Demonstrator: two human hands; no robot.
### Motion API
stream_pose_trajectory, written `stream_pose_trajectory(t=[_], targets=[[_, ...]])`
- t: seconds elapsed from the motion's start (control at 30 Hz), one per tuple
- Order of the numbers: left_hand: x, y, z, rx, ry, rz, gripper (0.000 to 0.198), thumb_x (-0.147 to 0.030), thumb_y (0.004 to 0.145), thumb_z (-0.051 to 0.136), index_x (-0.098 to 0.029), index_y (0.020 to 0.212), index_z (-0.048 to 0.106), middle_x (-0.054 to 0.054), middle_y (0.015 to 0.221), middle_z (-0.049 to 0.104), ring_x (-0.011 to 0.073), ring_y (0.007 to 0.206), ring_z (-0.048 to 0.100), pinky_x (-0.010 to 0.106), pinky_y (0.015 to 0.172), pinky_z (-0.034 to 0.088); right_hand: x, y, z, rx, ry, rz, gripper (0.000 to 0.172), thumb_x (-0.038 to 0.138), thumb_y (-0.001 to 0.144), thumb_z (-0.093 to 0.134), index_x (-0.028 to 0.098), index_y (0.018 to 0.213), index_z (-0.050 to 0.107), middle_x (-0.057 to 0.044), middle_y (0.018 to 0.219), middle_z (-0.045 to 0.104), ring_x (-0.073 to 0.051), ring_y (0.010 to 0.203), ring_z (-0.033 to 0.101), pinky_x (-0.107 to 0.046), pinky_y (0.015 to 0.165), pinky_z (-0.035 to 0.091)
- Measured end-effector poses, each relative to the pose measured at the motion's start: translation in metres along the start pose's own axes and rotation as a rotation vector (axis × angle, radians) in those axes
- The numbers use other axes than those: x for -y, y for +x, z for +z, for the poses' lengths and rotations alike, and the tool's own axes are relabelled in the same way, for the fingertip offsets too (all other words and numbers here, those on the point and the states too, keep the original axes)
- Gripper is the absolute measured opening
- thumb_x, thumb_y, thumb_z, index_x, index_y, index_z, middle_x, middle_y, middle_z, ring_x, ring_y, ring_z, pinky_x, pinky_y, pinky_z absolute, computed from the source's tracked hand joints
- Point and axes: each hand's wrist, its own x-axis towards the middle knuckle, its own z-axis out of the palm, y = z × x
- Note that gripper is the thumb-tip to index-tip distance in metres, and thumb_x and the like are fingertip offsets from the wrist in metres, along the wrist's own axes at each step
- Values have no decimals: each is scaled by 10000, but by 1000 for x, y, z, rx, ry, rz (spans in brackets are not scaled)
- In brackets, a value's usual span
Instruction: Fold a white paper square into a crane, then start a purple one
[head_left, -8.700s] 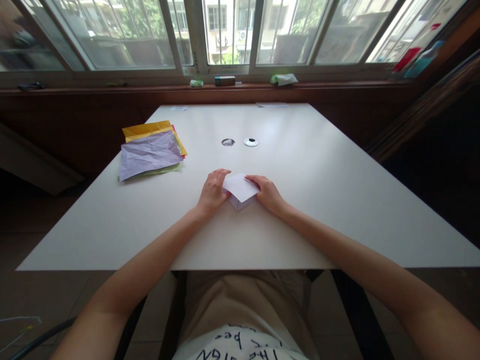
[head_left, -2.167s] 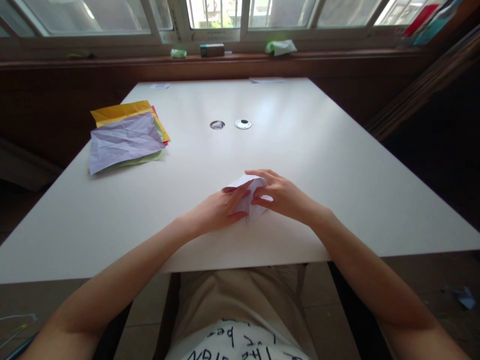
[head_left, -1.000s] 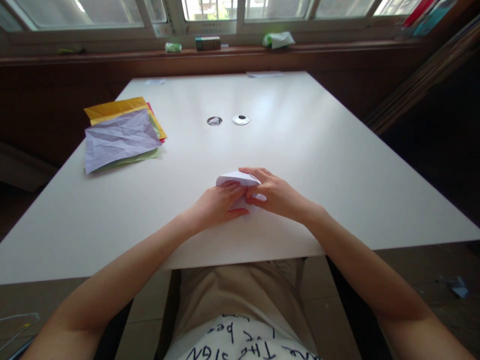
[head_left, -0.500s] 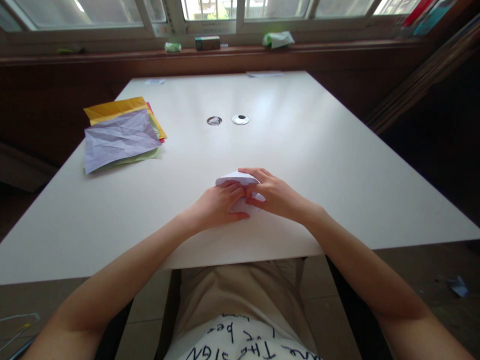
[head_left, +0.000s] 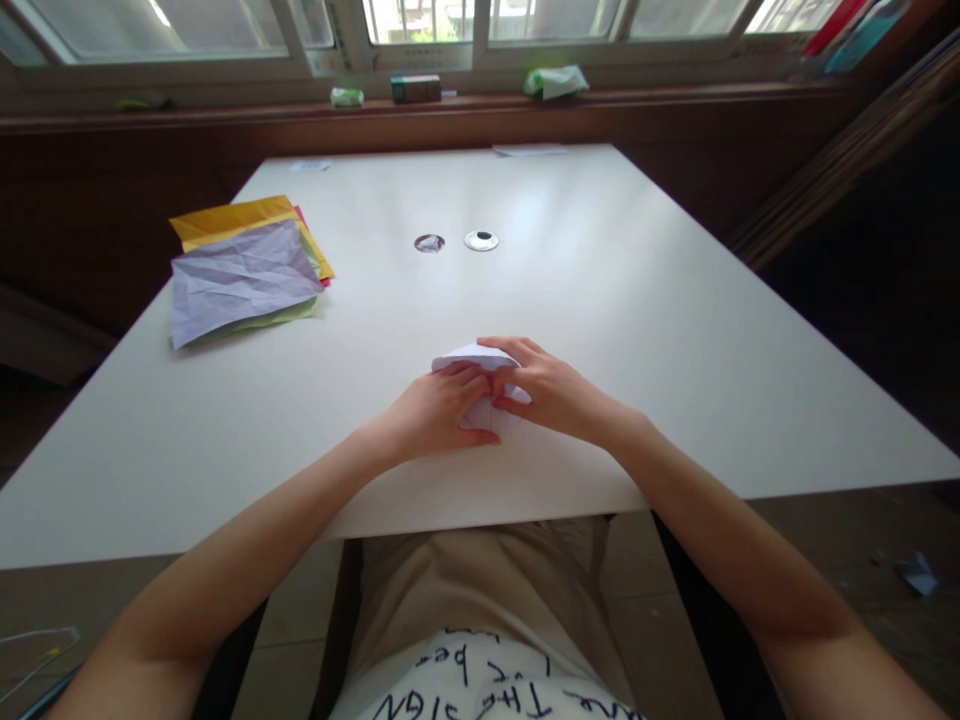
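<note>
The pale paper (head_left: 480,412) is small and folded, and it is on the white table (head_left: 637,300) near the person's side, between the two hands. Some folding looks done to me, because the paper has a line down its front and a flap (head_left: 471,352) that stands up at the back. It does not look all done, since the flap is up and not pressed flat, and the sides do not lie neat. The right hand (head_left: 544,385) holds the paper in a narrow grip, with one finger over the top of the flap and the thumb low at the right side. The left hand (head_left: 444,405) touches the paper from the other side, its fingers tucked in under the flap and its thumb spread out along the front. I cannot tell if the left hand is pinching or just pressing, because its fingertips are hidden. I think what is left is to get the loose parts to lie right, but how many folds that takes I cannot see. Far to the left is a pile with a wrinkly purple sheet (head_left: 244,280) on top and a yellow sheet (head_left: 236,220) poking out, and no hand touches it
</note>
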Motion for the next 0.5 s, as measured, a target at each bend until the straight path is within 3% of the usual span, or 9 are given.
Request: stream_pose_trajectory(t=[0.27, 0.33, 0.5], targets=[[0, 0, 0, -14, -4, 6, 467, -473, 704, 608, -205, 1076, 520, 60, 1131, 562, 234, 1055, 514, 377, 899, 431, 0, 1, 0, 9, -47, -20, 101, 149, 770, 525, 174, 756, 622, -98, 1280, 455, -246, 1146, 459, -414, 909, 474], [0, 0, 0, -8, -5, 0, 471, -475, 704, 607, -201, 1077, 520, 64, 1128, 566, 238, 1054, 516, 380, 892, 437, 0, 0, 1, 0, -52, -18, 125, 146, 771, 520, 188, 842, 614, -93, 1284, 449, -243, 1156, 452, -418, 900, 480], [1, 0, 0, -9, 21, -33, 537, -499, 696, 606, -185, 1120, 502, 90, 1166, 549, 259, 1103, 490, 409, 919, 420, -1, -1, 2, -45, -36, 35, 371, 131, 757, 528, 223, 1114, 493, -106, 1380, 323, -249, 1163, 447, -434, 830, 511]])
